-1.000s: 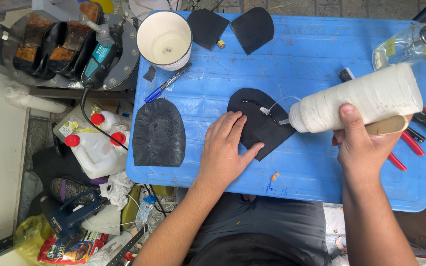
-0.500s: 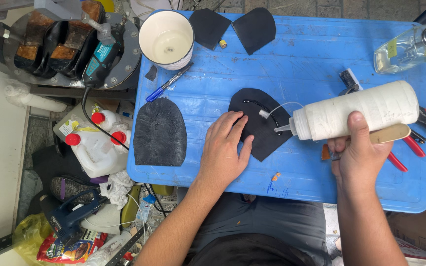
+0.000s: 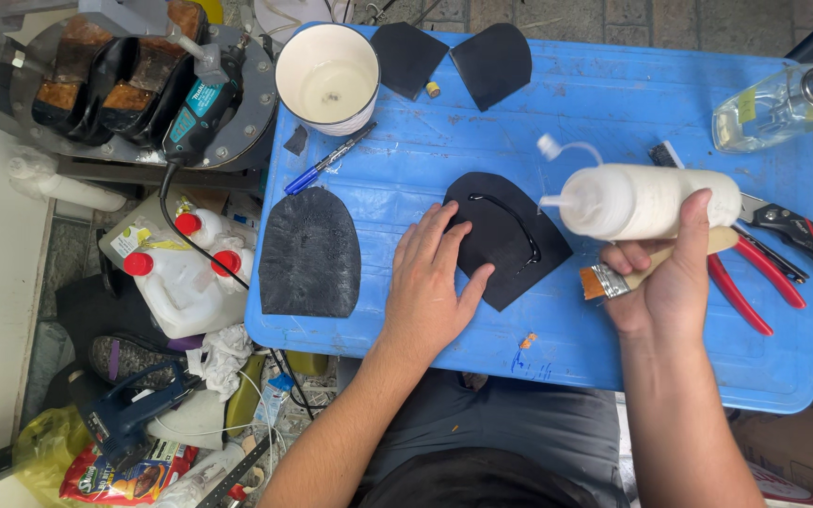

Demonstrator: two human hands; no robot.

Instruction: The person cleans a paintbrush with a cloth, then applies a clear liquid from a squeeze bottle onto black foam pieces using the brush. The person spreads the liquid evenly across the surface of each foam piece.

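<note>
Seen from the head camera, a white cup [image 3: 327, 77] stands at the far left corner of the blue worktop [image 3: 557, 103], nearly empty, with only a pale film and a small dark speck at its bottom. A clear glass bottle [image 3: 775, 97] lies on its side at the far right corner, and what it holds cannot be told. Off the worktop to the left, two white jugs with red caps [image 3: 190, 273] stand among clutter on the floor. The right hand [image 3: 667, 273] is wrapped around a white squeeze bottle [image 3: 642, 200], its thin spout aimed left and raised above the worktop, and the same hand also grips a small brush [image 3: 625, 275] with tan bristles underneath the bottle. The black sole piece [image 3: 510, 246] lies flat near the middle of the worktop, rounded at the far end and pointed toward the near edge, matte, with a glossy curved bead of liquid running along its far and right side. The left hand [image 3: 432, 287] lies flat with fingers spread, pressing on the left edge of that piece. A larger textured sole [image 3: 310, 254] lies to the left, well apart, and red-handled cutters [image 3: 772, 254] rest at the right.
</note>
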